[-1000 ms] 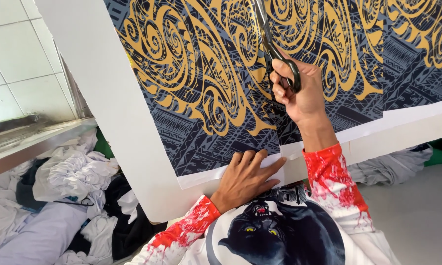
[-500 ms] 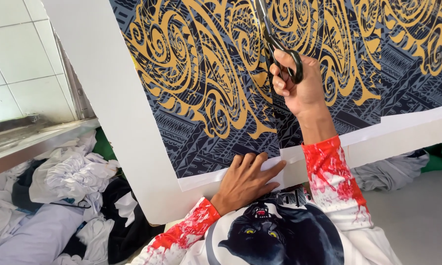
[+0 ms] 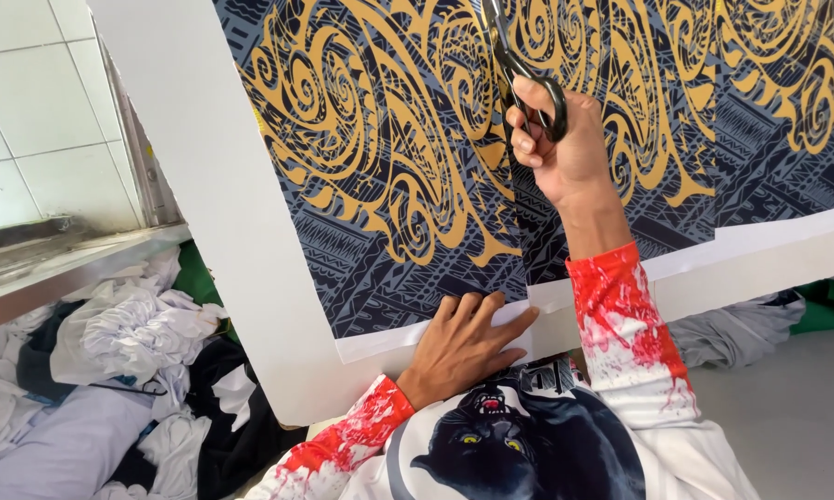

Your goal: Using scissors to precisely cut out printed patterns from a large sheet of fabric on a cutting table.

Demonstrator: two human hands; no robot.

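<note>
A large printed sheet (image 3: pixel 370 167) with gold swirling patterns on dark blue lies on a white table (image 3: pixel 194 213). My right hand (image 3: pixel 565 153) grips black-handled scissors (image 3: pixel 519 74), whose blades point away from me along a cut line running up the sheet. My left hand (image 3: pixel 463 347) lies flat with fingers spread on the sheet's white near margin, just left of the cut. Both sleeves are white with red splatter print.
A heap of white and dark garments (image 3: pixel 111 370) lies on the floor to the left of the table. A tiled wall (image 3: pixel 28 120) and a metal ledge (image 3: pixel 56 264) are at the far left. Grey cloth (image 3: pixel 741 329) hangs under the table's right side.
My right hand with the scissors has moved a little farther up the sheet along the cut. My left hand stays pressed on the near margin.
</note>
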